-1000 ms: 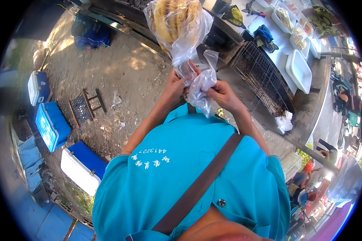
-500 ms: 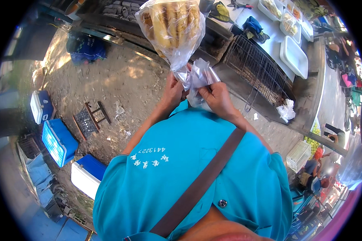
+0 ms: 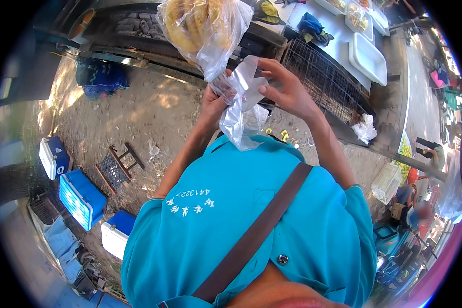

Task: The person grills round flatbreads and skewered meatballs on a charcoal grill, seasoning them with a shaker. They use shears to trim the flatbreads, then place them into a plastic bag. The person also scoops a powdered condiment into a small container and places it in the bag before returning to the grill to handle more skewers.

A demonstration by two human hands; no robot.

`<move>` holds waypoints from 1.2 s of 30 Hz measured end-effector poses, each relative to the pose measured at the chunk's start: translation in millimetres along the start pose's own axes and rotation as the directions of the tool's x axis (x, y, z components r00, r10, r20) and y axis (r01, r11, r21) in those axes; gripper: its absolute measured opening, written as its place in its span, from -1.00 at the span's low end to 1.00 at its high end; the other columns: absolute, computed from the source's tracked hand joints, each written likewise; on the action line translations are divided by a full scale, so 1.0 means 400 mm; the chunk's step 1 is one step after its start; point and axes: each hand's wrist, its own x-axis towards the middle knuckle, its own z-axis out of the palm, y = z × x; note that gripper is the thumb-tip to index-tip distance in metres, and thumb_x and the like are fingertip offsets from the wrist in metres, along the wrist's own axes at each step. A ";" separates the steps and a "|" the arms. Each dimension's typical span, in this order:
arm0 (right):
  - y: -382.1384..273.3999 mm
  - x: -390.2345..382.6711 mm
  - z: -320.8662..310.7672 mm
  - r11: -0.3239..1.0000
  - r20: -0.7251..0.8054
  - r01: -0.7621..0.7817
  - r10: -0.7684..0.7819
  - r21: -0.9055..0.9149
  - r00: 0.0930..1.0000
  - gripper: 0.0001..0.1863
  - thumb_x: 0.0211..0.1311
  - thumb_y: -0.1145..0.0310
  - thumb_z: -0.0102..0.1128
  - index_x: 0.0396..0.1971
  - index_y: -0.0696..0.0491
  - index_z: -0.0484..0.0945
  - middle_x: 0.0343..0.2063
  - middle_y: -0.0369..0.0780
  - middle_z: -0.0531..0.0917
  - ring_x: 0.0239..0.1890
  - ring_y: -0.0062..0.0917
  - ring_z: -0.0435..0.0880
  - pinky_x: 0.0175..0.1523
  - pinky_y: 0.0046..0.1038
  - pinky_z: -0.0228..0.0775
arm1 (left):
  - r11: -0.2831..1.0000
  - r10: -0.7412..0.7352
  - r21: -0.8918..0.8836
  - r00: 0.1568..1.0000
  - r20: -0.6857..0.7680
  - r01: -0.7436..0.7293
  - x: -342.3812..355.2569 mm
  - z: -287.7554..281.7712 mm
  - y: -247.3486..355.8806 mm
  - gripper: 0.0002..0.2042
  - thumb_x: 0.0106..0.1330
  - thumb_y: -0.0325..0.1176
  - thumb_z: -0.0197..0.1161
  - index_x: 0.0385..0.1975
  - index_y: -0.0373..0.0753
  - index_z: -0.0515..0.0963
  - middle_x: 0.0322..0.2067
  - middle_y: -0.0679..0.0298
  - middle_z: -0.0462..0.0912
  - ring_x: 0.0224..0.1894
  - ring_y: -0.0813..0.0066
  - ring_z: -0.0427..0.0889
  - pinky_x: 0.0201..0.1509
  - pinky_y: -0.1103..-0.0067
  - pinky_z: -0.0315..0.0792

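A clear plastic bag packed with long yellow-brown pieces of food hangs over the edge of the grill at the top; the kind of food cannot be made out. My left hand is closed around the gathered neck of this bag. Below the neck, the loose top of the bag spreads in crumpled folds towards my chest. My right hand is just right of these folds, thumb and fingers apart, its fingertips next to the plastic. Whether they touch it is unclear.
Ahead runs a charcoal grill, with a wire grill rack to its right. Behind stands a white table with a white tray. Cooler boxes and a small stool stand on the dirt ground at left. Other people are at far right.
My right hand has opened and moved up and away from the bag's loose top, which now hangs freer. The bag and my left hand have shifted slightly left in view.
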 end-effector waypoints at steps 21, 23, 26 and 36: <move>0.063 0.024 0.019 0.476 0.234 -0.469 0.472 0.744 0.850 -0.64 0.14 0.15 0.22 -0.22 0.12 0.48 -0.44 -0.35 0.56 -0.41 -0.75 0.47 -0.32 -0.68 0.30 | 0.954 -0.100 0.297 0.977 0.186 0.041 0.143 -0.059 -0.001 -0.77 0.23 -0.42 0.18 -0.15 -0.27 0.37 -0.34 0.42 0.47 -0.32 0.75 0.42 -0.26 0.74 0.32; 0.055 0.017 0.007 0.540 0.285 -0.588 0.542 0.601 0.790 -0.58 0.12 0.10 0.23 -0.19 0.13 0.47 -0.44 -0.36 0.55 -0.42 -0.76 0.46 -0.33 -0.69 0.29 | 0.954 -0.091 0.297 0.979 0.181 0.034 0.153 -0.057 -0.004 -0.76 0.23 -0.41 0.18 -0.15 -0.28 0.37 -0.34 0.42 0.47 -0.32 0.74 0.42 -0.25 0.74 0.32; 0.056 0.000 -0.006 0.517 0.344 -0.722 0.646 0.460 0.681 -0.57 0.10 0.09 0.23 -0.19 0.14 0.51 -0.45 -0.38 0.56 -0.42 -0.77 0.46 -0.33 -0.70 0.28 | 0.955 -0.136 0.285 0.973 0.188 0.078 0.171 -0.044 -0.001 -0.77 0.23 -0.42 0.17 -0.15 -0.28 0.38 -0.33 0.42 0.47 -0.31 0.73 0.42 -0.23 0.73 0.32; 0.085 -0.044 0.008 0.670 0.024 -0.635 0.680 0.384 0.732 -0.75 0.13 0.24 0.21 -0.42 0.16 0.55 -0.56 -0.41 0.51 -0.51 -0.80 0.38 -0.40 -0.70 0.20 | 0.927 -0.147 0.365 0.977 0.153 0.083 0.216 -0.063 -0.013 -0.81 0.25 -0.46 0.11 -0.16 -0.28 0.39 -0.38 0.33 0.52 -0.50 0.76 0.39 -0.46 0.78 0.27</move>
